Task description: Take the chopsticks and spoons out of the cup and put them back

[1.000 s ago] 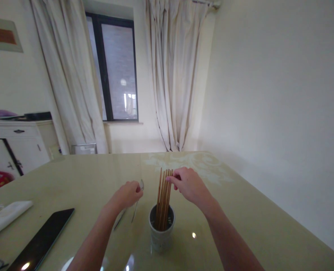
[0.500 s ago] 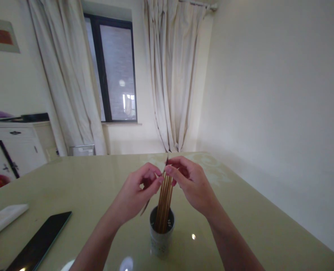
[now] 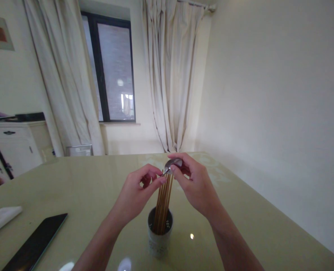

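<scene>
A shiny metal spoon (image 3: 174,162) is held between my two hands, above the upper ends of several brown chopsticks (image 3: 162,205). My left hand (image 3: 138,194) pinches its handle between thumb and fingertips. My right hand (image 3: 193,178) is closed on the bowl of the spoon, thumb on the near side and fingers on the far side. The chopsticks stand bunched and slightly tilted in a round patterned holder (image 3: 159,242). Most of the spoon's handle is hidden by my left hand.
A dark flat tablet-like slab (image 3: 37,241) and a white object (image 3: 3,220) lie on the left of the glossy greenish table (image 3: 93,180). A white cabinet (image 3: 17,145) stands beyond it, and a bare wall (image 3: 276,113) runs along the right.
The spoon has turned from edge-on, so the face of its bowl now shows. Both hands keep hold of it in nearly the same place. The view has shifted slightly.
</scene>
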### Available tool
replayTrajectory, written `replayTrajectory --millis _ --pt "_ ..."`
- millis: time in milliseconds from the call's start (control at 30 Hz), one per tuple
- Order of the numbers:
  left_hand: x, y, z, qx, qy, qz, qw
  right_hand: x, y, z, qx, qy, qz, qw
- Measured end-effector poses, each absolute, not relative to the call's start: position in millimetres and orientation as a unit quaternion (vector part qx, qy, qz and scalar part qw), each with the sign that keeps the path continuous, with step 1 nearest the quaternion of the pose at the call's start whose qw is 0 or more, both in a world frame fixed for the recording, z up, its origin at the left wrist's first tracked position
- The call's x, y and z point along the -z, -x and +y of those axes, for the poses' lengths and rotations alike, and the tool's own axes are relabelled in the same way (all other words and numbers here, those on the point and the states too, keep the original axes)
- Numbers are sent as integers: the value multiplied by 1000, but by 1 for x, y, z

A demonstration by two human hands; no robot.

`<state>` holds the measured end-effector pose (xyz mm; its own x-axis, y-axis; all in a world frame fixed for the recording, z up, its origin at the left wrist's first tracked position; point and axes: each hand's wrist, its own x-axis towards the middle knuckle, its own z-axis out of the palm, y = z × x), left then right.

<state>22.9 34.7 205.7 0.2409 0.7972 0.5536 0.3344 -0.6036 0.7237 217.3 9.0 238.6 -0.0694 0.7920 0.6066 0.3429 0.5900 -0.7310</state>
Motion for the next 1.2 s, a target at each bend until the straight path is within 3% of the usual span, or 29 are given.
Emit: replayTrajectory --millis 133,233,367,500,933,1100,1200 --pt "-190 8 64 -406 -777 458 150 -245 -222 3 -119 427 -764 468" --pt "-160 34 92 -269 -784 557 55 -245 -223 2 -74 451 -795 398" --pt "-117 45 111 -101 -781 616 15 -240 -221 3 -64 476 -816 321" --pt "-91 40 112 -39 -773 633 1 -235 -221 4 -81 481 -829 274" --pt "-67 35 124 -99 -773 618 99 -220 -218 13 -49 569 -812 119" --pt "-85 38 123 -145 -778 586 175 -226 -219 8 -42 570 -802 174" --pt "-124 42 111 -255 -773 509 279 -232 -215 8 -64 539 -799 258"
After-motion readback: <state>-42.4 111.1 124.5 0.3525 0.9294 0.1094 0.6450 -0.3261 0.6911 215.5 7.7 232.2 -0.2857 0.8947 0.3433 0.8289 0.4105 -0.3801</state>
